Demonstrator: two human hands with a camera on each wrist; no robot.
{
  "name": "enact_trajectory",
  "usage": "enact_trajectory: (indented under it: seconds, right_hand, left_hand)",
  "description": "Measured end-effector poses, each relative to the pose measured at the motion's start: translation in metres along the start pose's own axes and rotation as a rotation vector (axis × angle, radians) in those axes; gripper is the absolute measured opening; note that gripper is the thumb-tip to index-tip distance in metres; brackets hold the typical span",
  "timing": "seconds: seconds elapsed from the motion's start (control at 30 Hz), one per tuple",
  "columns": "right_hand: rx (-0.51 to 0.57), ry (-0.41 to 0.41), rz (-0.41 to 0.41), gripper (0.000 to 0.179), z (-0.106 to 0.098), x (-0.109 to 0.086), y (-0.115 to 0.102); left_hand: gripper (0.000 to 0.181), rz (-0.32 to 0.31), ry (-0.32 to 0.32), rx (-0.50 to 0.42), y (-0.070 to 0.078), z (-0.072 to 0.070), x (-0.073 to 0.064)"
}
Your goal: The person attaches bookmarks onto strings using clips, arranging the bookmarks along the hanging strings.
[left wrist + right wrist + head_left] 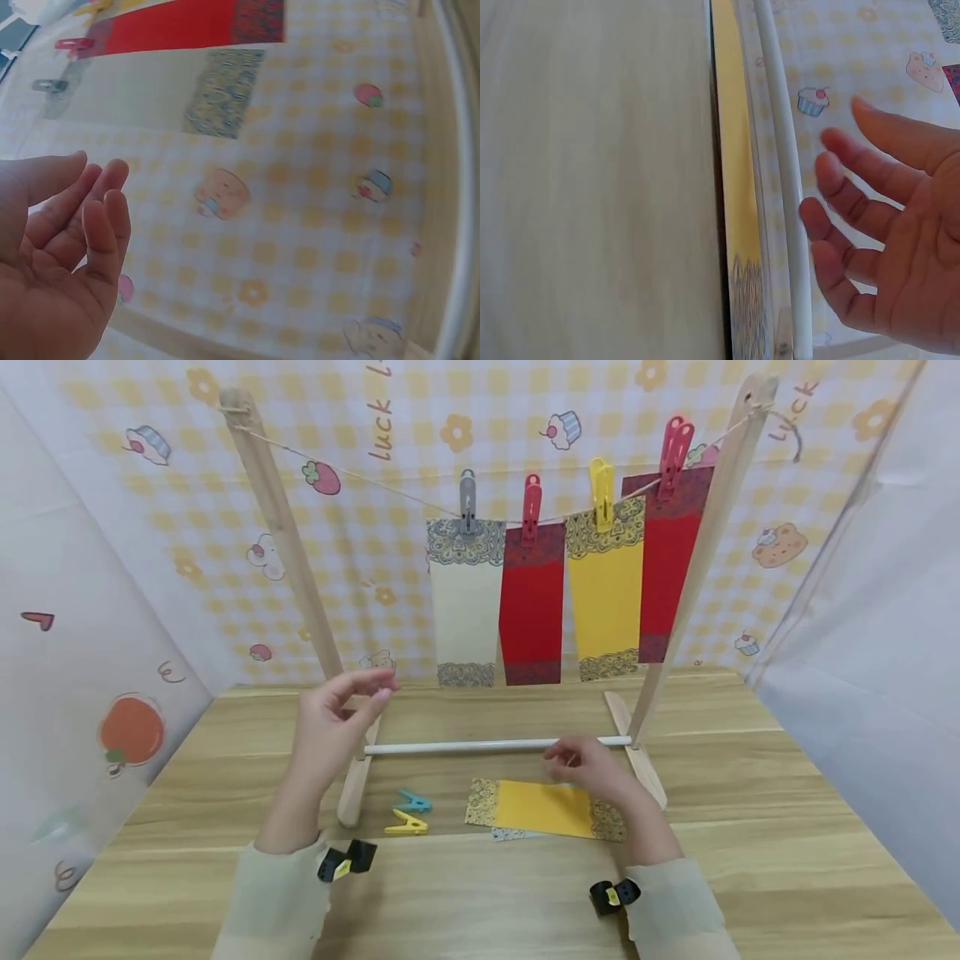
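My left hand [322,727] is raised beside the rack's left post, empty, its fingers loosely bent with thumb and fingertips apart. Above a yellow patterned card [543,807] on the table hovers my right hand [592,770]; in the right wrist view its loosely curved fingers [847,199] hold nothing. A pale blue card [510,834] peeks out beneath the yellow one. From the string hang a cream card [467,610] under a grey clothespin [468,502], a red card [531,618], a second yellow card [607,602] and another red card [667,568], each clipped on.
A blue clothespin [412,801] and a yellow clothespin [407,822] lie between my hands on the wooden table [465,902]. The rack has a left post [285,535], a right post [705,552] and a white crossbar [457,747]. Behind hangs a checked cloth [390,568].
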State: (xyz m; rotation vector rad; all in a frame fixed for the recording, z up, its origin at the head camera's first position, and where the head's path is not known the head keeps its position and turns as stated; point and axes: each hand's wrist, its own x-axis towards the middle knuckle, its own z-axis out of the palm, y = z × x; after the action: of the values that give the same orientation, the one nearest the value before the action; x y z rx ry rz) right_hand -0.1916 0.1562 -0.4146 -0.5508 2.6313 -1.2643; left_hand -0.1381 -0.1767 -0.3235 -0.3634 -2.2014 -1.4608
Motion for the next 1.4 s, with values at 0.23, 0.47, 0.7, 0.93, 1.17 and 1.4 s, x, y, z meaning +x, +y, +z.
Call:
enact_trajectory:
  seconds: [0.23,0.47,0.7,0.93,1.17,1.4]
  right_hand:
    - [-0.108,-0.074,-0.025,0.022,-0.007,-0.008,0.003]
    - [-0.185,-0.123,-0.022,0.023,-0.014,-0.013,0.007]
    - [-0.276,-0.158,-0.033,0.029,-0.024,-0.026,0.013]
    - [-0.380,-0.216,0.001,0.041,-0.030,-0.033,0.012]
    - [-0.444,-0.287,0.129,0.055,-0.024,-0.034,0.002]
    - [-0.515,-0.312,0.165,0.062,-0.019,-0.031,0.000]
  left_hand:
    - [0.018,-0.076,-0.140,0.164,-0.028,-0.009,-0.031]
    - [0.017,-0.071,-0.307,0.295,-0.052,-0.015,-0.060]
    - [0.019,-0.021,-0.454,0.347,-0.069,-0.023,-0.074]
    - [0.022,-0.038,-0.604,0.362,-0.075,-0.022,-0.076]
    - [0.027,-0.051,-0.658,0.389,-0.082,-0.012,-0.076]
    - [0.031,-0.087,-0.685,0.377,-0.084,-0.007,-0.073]
